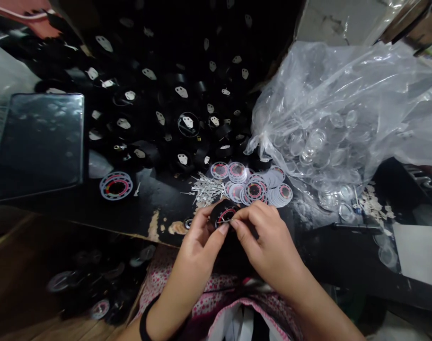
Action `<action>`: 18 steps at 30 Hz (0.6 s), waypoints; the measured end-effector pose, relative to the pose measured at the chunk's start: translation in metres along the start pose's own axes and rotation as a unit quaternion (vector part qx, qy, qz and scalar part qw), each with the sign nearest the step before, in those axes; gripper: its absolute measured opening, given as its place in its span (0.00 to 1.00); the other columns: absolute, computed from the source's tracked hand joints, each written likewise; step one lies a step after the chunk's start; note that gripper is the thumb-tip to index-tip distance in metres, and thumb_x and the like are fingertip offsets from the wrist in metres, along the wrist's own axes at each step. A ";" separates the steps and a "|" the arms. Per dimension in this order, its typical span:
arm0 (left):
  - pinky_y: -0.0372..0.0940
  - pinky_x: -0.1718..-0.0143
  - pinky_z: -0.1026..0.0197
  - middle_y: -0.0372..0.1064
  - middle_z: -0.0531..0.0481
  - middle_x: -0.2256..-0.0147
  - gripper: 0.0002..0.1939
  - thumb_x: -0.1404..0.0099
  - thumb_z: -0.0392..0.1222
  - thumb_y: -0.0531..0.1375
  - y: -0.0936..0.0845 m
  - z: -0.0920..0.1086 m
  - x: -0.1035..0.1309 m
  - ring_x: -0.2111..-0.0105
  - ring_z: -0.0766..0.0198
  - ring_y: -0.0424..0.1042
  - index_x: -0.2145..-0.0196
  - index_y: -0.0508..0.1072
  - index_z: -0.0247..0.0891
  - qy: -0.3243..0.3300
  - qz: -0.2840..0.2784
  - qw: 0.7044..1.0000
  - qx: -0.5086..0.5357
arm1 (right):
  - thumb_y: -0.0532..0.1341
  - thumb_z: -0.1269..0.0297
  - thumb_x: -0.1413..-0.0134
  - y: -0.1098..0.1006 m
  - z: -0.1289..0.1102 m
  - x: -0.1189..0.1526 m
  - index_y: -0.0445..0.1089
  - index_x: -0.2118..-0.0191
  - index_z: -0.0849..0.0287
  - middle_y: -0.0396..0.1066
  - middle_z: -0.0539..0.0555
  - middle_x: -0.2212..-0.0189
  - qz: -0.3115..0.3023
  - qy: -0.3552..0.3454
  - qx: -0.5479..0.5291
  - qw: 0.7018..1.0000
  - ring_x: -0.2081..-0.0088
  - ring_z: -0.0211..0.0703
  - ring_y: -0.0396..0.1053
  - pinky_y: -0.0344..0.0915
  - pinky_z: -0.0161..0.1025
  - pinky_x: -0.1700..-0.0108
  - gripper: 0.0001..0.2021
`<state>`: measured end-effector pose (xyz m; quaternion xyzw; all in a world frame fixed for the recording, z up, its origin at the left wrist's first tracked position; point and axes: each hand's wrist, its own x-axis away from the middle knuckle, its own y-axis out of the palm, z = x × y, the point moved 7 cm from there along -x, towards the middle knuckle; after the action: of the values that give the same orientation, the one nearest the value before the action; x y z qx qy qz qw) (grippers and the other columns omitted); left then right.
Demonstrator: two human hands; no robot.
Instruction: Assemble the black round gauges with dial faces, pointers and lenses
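The left hand (198, 237) is gripping a round black gauge (223, 211) near the counter's (130, 215) front edge, while the right hand (263, 229) is pinching a thin white pointer (225, 221) against it. Printed dial discs (255, 190) are lying just beyond.

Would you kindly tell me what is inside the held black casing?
Inside the black casing is a dark dial with red and white markings; a thin pale piece in the right hand lies over it. Fingers partly cover the dial; anything beneath it is hidden.
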<state>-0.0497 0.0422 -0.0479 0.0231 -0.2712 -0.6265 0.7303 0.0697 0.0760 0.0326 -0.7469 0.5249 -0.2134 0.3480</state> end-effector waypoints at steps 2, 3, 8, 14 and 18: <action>0.68 0.49 0.62 0.77 0.54 0.52 0.11 0.34 0.44 0.64 0.001 0.005 0.001 0.50 0.60 0.75 0.53 0.74 0.49 0.008 -0.003 1.000 -0.022 | 0.59 0.68 0.34 0.000 0.000 0.000 0.70 0.65 0.58 0.73 0.52 0.67 0.003 0.000 0.000 1.000 0.63 0.44 0.68 0.58 0.42 0.58 0.06; 0.69 0.50 0.62 0.78 0.54 0.53 0.10 0.34 0.44 0.64 0.001 0.008 0.001 0.51 0.60 0.75 0.54 0.74 0.48 0.014 -0.002 0.999 -0.036 | 0.59 0.68 0.34 -0.001 0.000 0.000 0.70 0.65 0.58 0.73 0.51 0.68 0.006 -0.001 -0.003 1.000 0.63 0.44 0.68 0.58 0.42 0.58 0.07; 0.70 0.52 0.61 0.79 0.52 0.58 0.08 0.36 0.42 0.65 -0.001 0.021 0.004 0.55 0.58 0.78 0.57 0.76 0.46 0.052 0.015 0.993 -0.101 | 0.59 0.69 0.34 -0.001 -0.001 0.002 0.69 0.67 0.58 0.71 0.50 0.69 0.001 0.004 -0.013 1.000 0.64 0.42 0.68 0.58 0.40 0.60 0.07; 0.71 0.52 0.58 0.80 0.50 0.59 0.08 0.39 0.40 0.66 -0.003 0.029 0.007 0.57 0.55 0.79 0.60 0.78 0.47 0.082 0.039 0.984 -0.155 | 0.59 0.70 0.34 0.002 -0.004 0.008 0.66 0.69 0.58 0.70 0.49 0.70 -0.019 0.013 -0.014 1.000 0.66 0.41 0.66 0.57 0.40 0.61 0.10; 0.70 0.50 0.55 0.80 0.49 0.58 0.10 0.44 0.41 0.69 -0.009 0.028 0.009 0.55 0.50 0.78 0.62 0.79 0.46 0.079 0.057 0.981 -0.165 | 0.59 0.71 0.35 0.008 -0.004 0.008 0.65 0.70 0.58 0.70 0.49 0.71 -0.020 0.028 -0.030 0.999 0.67 0.39 0.66 0.57 0.38 0.62 0.10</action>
<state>-0.0697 0.0408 -0.0241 -0.0638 -0.1066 -0.6159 0.7780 0.0648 0.0663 0.0286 -0.7608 0.5260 -0.2256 0.3060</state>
